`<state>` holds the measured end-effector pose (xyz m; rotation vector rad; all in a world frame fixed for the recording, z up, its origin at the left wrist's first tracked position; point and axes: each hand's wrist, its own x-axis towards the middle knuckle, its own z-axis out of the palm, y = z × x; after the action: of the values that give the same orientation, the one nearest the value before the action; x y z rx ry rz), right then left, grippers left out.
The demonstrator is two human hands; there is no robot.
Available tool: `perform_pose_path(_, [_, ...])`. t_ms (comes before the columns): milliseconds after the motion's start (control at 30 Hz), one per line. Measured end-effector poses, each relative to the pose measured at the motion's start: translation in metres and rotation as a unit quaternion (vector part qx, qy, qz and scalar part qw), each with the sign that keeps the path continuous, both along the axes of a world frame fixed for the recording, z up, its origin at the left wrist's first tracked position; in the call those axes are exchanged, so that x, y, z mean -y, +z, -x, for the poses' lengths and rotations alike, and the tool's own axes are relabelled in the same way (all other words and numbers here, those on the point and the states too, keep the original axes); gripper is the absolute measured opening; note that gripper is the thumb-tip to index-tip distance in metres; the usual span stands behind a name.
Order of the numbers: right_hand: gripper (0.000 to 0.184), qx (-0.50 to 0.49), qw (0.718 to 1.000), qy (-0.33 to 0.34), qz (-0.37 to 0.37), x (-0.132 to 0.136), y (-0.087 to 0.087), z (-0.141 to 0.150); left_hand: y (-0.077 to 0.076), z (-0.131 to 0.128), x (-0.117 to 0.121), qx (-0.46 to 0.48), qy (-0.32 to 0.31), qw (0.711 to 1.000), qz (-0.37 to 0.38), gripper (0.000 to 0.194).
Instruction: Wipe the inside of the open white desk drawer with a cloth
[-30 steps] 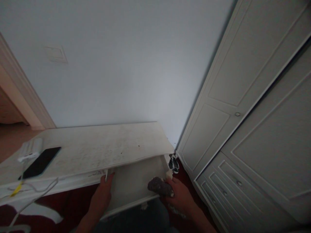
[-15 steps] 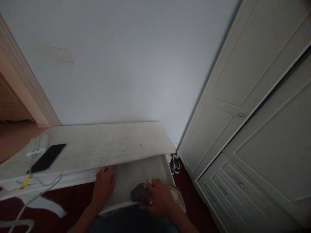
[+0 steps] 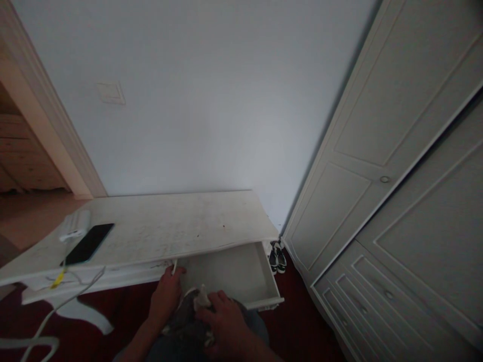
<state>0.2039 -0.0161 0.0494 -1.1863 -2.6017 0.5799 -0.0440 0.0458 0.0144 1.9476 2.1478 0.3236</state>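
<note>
A drawer [image 3: 236, 271] is pulled out from under the white table's right half, its pale inside showing. My left hand [image 3: 166, 291] is closed on the drawer's left side wall, near the table edge. Over the drawer's front edge, close to my lap, my right hand [image 3: 222, 318] clutches a bunched grey cloth [image 3: 184, 322]. A whitish end of the bundle [image 3: 202, 297] pokes up by the fingers. The cloth is dim and crumpled, and part of it lies hidden under the hand.
On the white tabletop [image 3: 169, 216], a black phone [image 3: 88, 244] lies beside a white box-like device [image 3: 75, 225] with a cable. Black-and-white shoes [image 3: 277, 258] stand on the dark red floor. A white wardrobe [image 3: 339, 201] rises at right; a doorway is at left.
My right hand has moved left and toward me with the cloth, from inside the drawer to its front edge. My left hand stays at the drawer's left side. The view has shifted slightly.
</note>
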Motion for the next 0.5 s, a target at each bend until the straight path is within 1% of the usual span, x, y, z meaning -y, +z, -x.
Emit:
perform_pose_path(67, [0.073,0.028,0.999,-0.003,0.017,0.002,0.0,-0.043,0.002,-0.001,0.002,-0.009,-0.009,1.0,0.019,0.05])
perform_pose_path(167, [0.07,0.068,0.99,-0.122,0.033,0.003,0.01,-0.105,0.006,-0.002,0.003,-0.007,-0.007,0.999,0.036,0.051])
perform_pose_path(233, [0.07,0.089,0.976,-0.194,0.038,0.002,0.019,-0.131,0.007,-0.003,0.002,-0.003,-0.005,0.999,0.032,0.049])
perform_pose_path(267, [0.071,0.102,0.971,-0.214,0.039,0.001,0.023,-0.137,0.007,-0.003,0.001,-0.001,-0.004,1.0,0.027,0.048])
perform_pose_path(300, [0.072,0.115,0.967,-0.223,0.037,0.0,0.026,-0.136,0.007,-0.003,0.001,0.001,-0.003,1.0,0.02,0.048])
perform_pose_path(367, [0.071,0.131,0.969,-0.207,0.027,-0.003,0.029,-0.119,0.004,-0.003,-0.002,0.005,0.0,1.0,0.01,0.047])
perform_pose_path(433, [0.068,0.121,0.979,-0.161,0.005,-0.005,0.028,-0.084,0.002,-0.002,-0.004,0.005,0.001,1.0,0.002,0.045])
perform_pose_path(500, [0.065,0.09,0.99,-0.104,-0.023,-0.006,0.027,-0.039,0.0,0.0,-0.004,0.006,0.001,1.0,-0.008,0.045])
